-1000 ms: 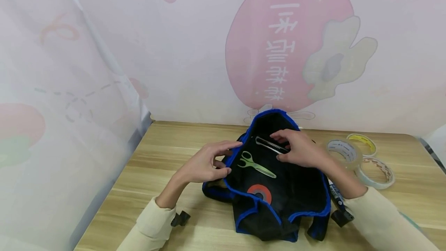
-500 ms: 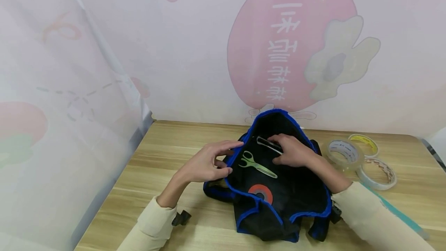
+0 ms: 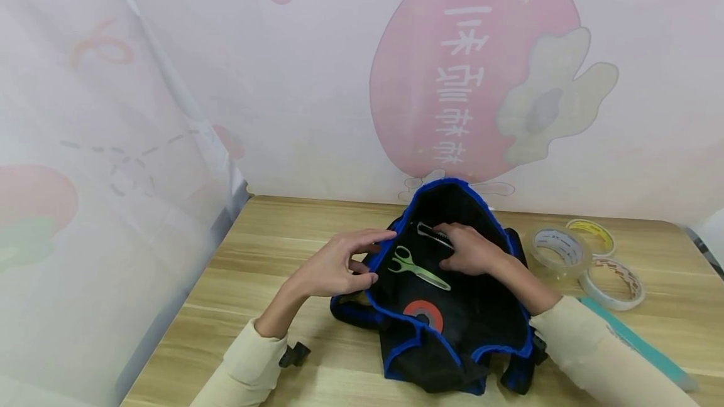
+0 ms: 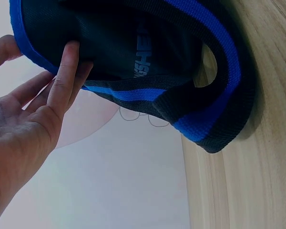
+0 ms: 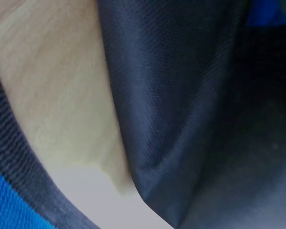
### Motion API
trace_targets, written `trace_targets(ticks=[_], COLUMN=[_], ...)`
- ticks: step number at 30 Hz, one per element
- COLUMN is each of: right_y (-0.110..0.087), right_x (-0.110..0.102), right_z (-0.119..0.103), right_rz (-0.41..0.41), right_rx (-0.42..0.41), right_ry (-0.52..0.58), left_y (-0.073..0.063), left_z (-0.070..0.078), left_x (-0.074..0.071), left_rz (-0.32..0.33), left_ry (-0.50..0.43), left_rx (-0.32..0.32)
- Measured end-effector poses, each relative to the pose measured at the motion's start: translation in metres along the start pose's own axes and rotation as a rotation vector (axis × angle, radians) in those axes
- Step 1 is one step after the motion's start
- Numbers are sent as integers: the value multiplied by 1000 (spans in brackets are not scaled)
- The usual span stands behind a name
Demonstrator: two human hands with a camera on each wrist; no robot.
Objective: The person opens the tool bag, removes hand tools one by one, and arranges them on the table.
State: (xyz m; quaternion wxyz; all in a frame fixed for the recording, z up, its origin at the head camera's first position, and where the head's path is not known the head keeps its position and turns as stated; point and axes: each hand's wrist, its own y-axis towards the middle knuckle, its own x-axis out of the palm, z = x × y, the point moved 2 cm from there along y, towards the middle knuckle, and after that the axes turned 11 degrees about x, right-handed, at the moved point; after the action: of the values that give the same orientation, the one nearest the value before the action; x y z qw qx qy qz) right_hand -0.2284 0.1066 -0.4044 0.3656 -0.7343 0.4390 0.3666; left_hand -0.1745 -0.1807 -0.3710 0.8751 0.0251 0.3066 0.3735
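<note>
A black tool bag with blue trim lies with its mouth open on the wooden table. My left hand holds the bag's left rim, and in the left wrist view the left fingers lie against its dark cloth. Reaching inside, my right hand grips a utility knife, whose lower end is hidden by the fingers. Green-handled scissors lie below the knife in the bag, and a red ring-shaped disc sits nearer the front. The right wrist view shows black bag cloth but no hand.
Right of the bag are a wide clear tape roll, a yellow-cored roll and a white roll. A long teal strip lies partly under the right sleeve. Straps with a black buckle lie around the bag.
My right hand has moved left and slightly down in the bag, closing around the utility knife and covering more of it. The right sleeve has shifted left, baring more of the teal strip.
</note>
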Motion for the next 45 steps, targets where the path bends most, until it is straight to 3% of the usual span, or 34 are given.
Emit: trace_targets(ticks=[8,21,33,45], right_y=[-1,-9,-3,-1], right_x=[2,7,16,21], right_z=[-2,-9,-3,-3], right_rz=[45,114,2,26], right_rx=[10,-96,18,24], right_ry=[21,47,55,44], left_y=[0,0,1,1], left_z=[-2,-1,-2,-2], left_x=[0,-2,-1,0], left_rz=[1,1,0,-3], left_ry=[-11,-10,-3,5], left_rx=[1,0,-8,-6])
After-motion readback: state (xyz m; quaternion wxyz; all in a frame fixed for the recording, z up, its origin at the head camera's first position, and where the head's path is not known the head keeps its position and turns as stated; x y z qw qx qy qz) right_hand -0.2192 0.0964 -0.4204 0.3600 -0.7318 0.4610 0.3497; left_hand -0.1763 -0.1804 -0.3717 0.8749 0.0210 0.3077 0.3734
